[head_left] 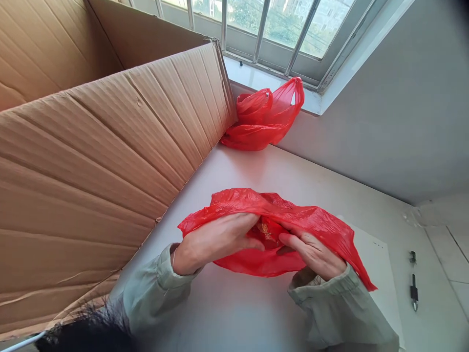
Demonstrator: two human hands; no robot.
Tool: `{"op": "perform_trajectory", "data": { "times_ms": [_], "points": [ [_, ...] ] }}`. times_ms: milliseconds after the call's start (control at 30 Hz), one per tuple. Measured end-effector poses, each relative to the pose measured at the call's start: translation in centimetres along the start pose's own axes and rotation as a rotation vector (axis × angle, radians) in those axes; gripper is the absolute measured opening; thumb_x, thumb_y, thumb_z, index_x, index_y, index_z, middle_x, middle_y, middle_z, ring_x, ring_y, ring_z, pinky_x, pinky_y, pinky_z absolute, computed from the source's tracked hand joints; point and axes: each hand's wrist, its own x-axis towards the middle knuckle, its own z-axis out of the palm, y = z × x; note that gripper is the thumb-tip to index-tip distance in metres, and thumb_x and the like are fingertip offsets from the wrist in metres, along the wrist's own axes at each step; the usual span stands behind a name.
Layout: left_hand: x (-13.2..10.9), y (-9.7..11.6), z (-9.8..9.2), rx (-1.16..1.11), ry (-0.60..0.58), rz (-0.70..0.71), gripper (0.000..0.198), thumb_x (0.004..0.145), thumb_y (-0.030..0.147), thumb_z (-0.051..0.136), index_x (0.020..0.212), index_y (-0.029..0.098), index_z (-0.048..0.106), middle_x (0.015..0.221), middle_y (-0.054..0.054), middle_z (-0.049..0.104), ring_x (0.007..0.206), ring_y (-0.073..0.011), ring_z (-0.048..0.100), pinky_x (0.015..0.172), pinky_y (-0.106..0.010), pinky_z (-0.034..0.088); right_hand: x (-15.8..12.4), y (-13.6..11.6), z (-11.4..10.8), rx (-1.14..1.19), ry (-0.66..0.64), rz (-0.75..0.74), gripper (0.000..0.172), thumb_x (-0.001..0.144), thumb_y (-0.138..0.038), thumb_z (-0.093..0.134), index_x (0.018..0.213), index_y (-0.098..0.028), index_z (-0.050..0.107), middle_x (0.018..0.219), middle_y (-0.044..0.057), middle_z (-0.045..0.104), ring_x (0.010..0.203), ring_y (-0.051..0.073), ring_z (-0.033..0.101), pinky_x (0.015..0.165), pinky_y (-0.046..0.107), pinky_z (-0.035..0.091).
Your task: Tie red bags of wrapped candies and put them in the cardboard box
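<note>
A thin red plastic bag (271, 266) lies spread on the white table in front of me, its mouth facing me. My left hand (220, 237) reaches into it from the left, fingers stretched under the upper film and the thumb apart. From the right, my right hand (315, 249) is in the mouth too, its fingers loosely apart and partly covered by film. Between my hands, deep in the opening, something red with gold printing (266, 229) shows; its kind is hard to make out. The fingertips of both hands are partly hidden.
A large open cardboard box (146, 127) fills the left side. Another red plastic bag (262, 122) sits by its corner, below the barred window (264, 29). On the right lie a white sheet (377, 274), a pen (414, 293) and a small dark object (413, 257).
</note>
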Motion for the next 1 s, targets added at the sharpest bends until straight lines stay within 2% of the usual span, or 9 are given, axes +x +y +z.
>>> {"op": "perform_trajectory", "data": {
  "times_ms": [100,167,267,467,600,667,833,900,1000],
  "points": [
    [0.9,1.0,-0.6,-0.034,-0.088,0.033,0.013,0.08,0.031,0.063,0.084,0.02,0.057,0.077,0.005,0.062,0.07,-0.0134,0.055,0.063,-0.025,0.041,0.4,-0.1,0.1,0.273,-0.195,-0.075,0.035,0.089,-0.047,0.049,0.116,-0.029,0.061,0.105,0.002,0.069,0.078,0.017,0.068,0.076,0.033,0.055],
    [1.1,1.2,-0.9,-0.064,-0.089,-0.001,0.013,0.079,0.03,0.064,0.084,0.02,0.057,0.076,0.005,0.062,0.068,-0.0132,0.055,0.059,-0.024,0.04,0.7,0.2,0.4,0.4,-0.21,-0.078,0.041,0.081,-0.048,0.064,0.117,-0.027,0.058,0.105,0.002,0.068,0.082,0.016,0.068,0.075,0.031,0.055],
    [1.0,1.3,-1.1,-0.103,-0.105,-0.03,0.012,0.079,0.03,0.062,0.085,0.02,0.059,0.079,0.005,0.064,0.072,-0.0143,0.057,0.06,-0.025,0.041,1.1,0.8,0.9,0.518,-0.188,-0.065,0.047,0.071,-0.039,0.077,0.11,-0.024,0.056,0.095,0.001,0.071,0.087,0.017,0.068,0.082,0.032,0.054],
    [0.9,1.8,-1.1,-0.156,-0.17,-0.023,0.016,0.08,0.034,0.062,0.09,0.02,0.061,0.08,0.003,0.064,0.074,-0.0168,0.057,0.066,-0.028,0.043,1.5,1.0,0.8,0.54,-0.191,-0.131,0.027,0.078,-0.033,0.07,0.1,-0.021,0.061,0.107,0.004,0.07,0.096,0.018,0.066,0.089,0.035,0.052],
    [0.9,1.8,-1.2,-0.145,-0.157,-0.05,0.023,0.075,0.037,0.068,0.09,0.021,0.062,0.083,0.002,0.064,0.078,-0.0183,0.058,0.068,-0.027,0.043,1.3,0.2,0.8,0.562,-0.089,-0.165,0.025,0.077,-0.035,0.071,0.097,-0.021,0.066,0.097,0.003,0.073,0.091,0.019,0.068,0.084,0.034,0.055],
    [0.9,1.6,-1.2,-0.135,-0.138,-0.079,0.021,0.076,0.037,0.066,0.09,0.021,0.062,0.081,0.003,0.064,0.075,-0.0177,0.057,0.064,-0.026,0.042,1.2,-0.3,0.8,0.556,-0.054,-0.183,0.025,0.078,-0.033,0.07,0.1,-0.021,0.067,0.099,0.003,0.072,0.094,0.02,0.067,0.086,0.035,0.055],
    [0.6,1.1,-1.3,-0.155,-0.102,-0.153,0.016,0.077,0.035,0.06,0.083,0.021,0.059,0.073,0.003,0.059,0.067,-0.0158,0.054,0.054,-0.025,0.038,1.1,-0.7,0.8,0.559,-0.119,-0.197,0.041,0.069,-0.023,0.077,0.108,-0.026,0.065,0.107,0.002,0.069,0.102,0.023,0.065,0.09,0.039,0.054],
    [0.6,1.0,-1.3,-0.149,-0.101,-0.188,0.019,0.076,0.038,0.061,0.08,0.019,0.057,0.069,0.003,0.056,0.064,-0.0154,0.052,0.052,-0.025,0.037,1.2,-0.5,0.8,0.582,-0.147,-0.206,0.037,0.071,-0.024,0.075,0.107,-0.026,0.064,0.108,0.003,0.068,0.105,0.024,0.064,0.094,0.041,0.052],
    [0.6,1.1,-1.2,-0.173,-0.093,-0.15,0.021,0.077,0.039,0.06,0.081,0.019,0.058,0.07,0.003,0.057,0.065,-0.0151,0.053,0.055,-0.024,0.038,1.3,-0.2,0.9,0.604,-0.125,-0.188,0.03,0.075,-0.028,0.072,0.104,-0.026,0.064,0.104,0.003,0.069,0.103,0.023,0.064,0.095,0.042,0.052]
  ]
}}
